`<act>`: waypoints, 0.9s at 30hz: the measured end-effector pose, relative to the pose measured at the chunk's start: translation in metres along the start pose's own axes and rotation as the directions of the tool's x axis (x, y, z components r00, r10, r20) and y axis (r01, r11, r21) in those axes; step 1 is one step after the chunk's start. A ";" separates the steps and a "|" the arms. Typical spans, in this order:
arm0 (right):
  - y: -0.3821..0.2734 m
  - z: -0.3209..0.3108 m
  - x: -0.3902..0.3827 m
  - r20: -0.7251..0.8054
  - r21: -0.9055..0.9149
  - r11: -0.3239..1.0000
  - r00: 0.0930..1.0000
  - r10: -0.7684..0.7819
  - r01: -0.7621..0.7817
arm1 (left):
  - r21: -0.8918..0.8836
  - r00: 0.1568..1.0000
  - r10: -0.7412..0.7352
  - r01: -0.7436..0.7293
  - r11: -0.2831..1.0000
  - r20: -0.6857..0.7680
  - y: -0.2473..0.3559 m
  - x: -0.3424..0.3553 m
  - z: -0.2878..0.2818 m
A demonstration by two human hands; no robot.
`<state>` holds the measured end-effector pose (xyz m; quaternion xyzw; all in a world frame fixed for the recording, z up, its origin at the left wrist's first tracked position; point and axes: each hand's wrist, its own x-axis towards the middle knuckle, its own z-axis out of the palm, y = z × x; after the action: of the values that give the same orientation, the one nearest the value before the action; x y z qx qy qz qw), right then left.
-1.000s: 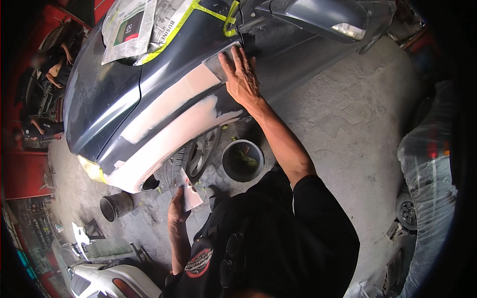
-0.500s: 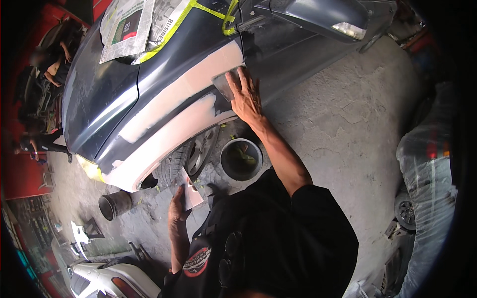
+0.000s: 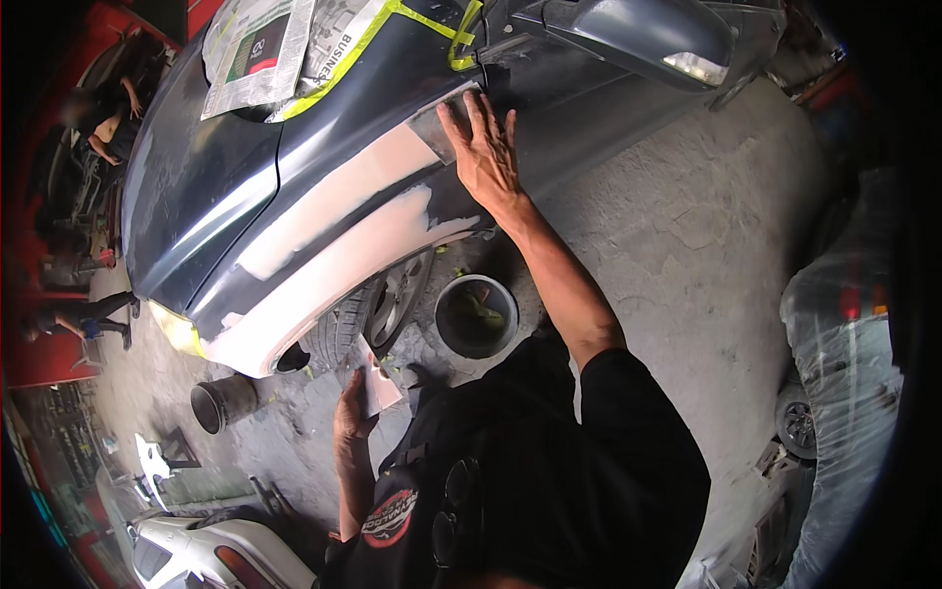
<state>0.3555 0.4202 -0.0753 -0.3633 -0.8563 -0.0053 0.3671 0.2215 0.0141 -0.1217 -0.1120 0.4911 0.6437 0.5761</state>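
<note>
A dark grey car point(image 3: 216, 216) has two pale pink filler patches point(image 3: 348, 187) along its front fender. On the upper patch, near the door gap, my right hand point(image 3: 483, 152) lies open, fingers spread over a thin grey rectangular pad or sheet point(image 3: 435, 130). Low beside the front tyre point(image 3: 339, 329), my left hand point(image 3: 353, 398) is closed on a pink-and-pale flat piece point(image 3: 381, 388), possibly folded sandpaper.
Newspaper point(image 3: 250, 64) with yellow tape covers part of the bonnet. Two buckets point(image 3: 476, 314) point(image 3: 224, 402) stand on the concrete floor point(image 3: 687, 245). Other people point(image 3: 113, 128) point(image 3: 98, 319) are at left. A white car point(image 3: 206, 550) is behind; a plastic-covered vehicle point(image 3: 834, 373) is right.
My right hand and the pad moved down toward the wheel arch, then back up along the fender. My left hand stayed put. The lower person at far left shifted position.
</note>
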 end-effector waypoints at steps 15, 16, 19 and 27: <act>-0.004 0.003 -0.006 0.080 -0.046 0.998 0.996 0.041 -0.037 | 0.046 0.999 -0.047 0.046 0.998 0.023 0.002 0.006 -0.003; -0.004 0.005 -0.010 0.086 -0.034 0.998 0.995 0.049 -0.046 | 0.046 0.999 -0.041 0.041 0.998 0.014 0.002 0.007 -0.004; -0.002 0.012 -0.024 0.083 -0.012 0.998 0.995 0.062 -0.062 | 0.047 0.999 -0.032 0.032 0.998 -0.001 0.004 0.007 -0.003; 0.005 0.039 -0.072 0.056 0.064 0.992 0.993 0.103 -0.107 | 0.051 0.999 -0.026 0.028 0.998 -0.038 0.005 0.004 0.002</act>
<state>0.3679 0.3899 -0.1506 -0.3954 -0.8449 0.0522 0.3564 0.2170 0.0191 -0.1211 -0.1159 0.5167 0.6210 0.5779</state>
